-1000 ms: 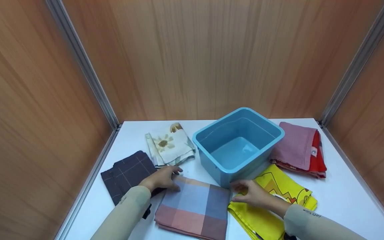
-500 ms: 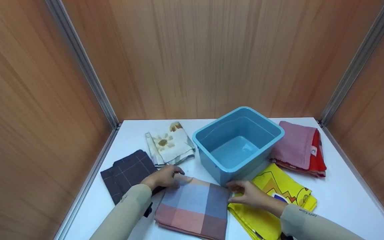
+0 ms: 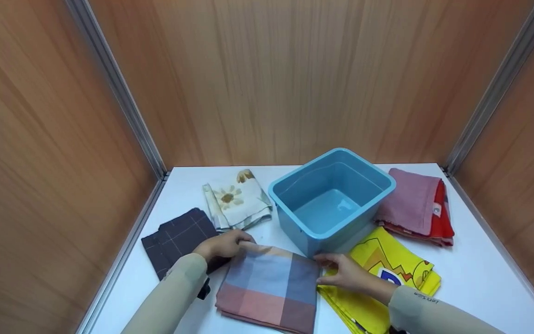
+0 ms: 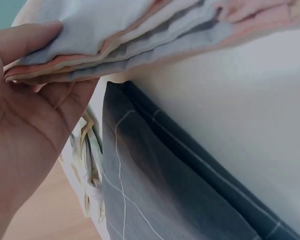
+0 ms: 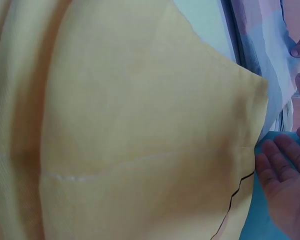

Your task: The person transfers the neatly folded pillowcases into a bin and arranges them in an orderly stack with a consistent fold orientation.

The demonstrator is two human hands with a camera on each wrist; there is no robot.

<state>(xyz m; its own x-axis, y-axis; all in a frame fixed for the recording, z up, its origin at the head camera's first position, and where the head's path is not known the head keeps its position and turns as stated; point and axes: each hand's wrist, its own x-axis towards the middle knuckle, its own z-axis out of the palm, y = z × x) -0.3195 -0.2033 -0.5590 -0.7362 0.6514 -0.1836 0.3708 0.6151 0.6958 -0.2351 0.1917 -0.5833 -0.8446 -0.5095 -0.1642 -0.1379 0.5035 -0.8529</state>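
Observation:
A folded plaid cloth (image 3: 271, 283) in blue, pink and maroon lies at the front middle of the table. My left hand (image 3: 226, 245) pinches its far left corner. In the left wrist view the thumb lies over the stacked layers of the plaid cloth (image 4: 105, 30), with the fingers beneath. My right hand (image 3: 346, 272) is at the far right corner of this cloth, over the edge of a folded yellow cloth (image 3: 369, 306). In the right wrist view its fingers (image 5: 277, 160) are extended, apart from the thumb, beside the blue tub.
The blue plastic tub (image 3: 313, 246) stands just behind the plaid cloth. A dark checked cloth (image 3: 181, 239) lies at left, a white floral cloth (image 3: 244, 199) behind it. Pink and red folded cloths (image 3: 410, 202) lie at back right. Wood-grain panels (image 3: 267, 83) enclose the table.
My left hand has closed its thumb and fingers on the plaid cloth's far left corner, which is slightly lifted. My right hand has shifted slightly left to the other corner.

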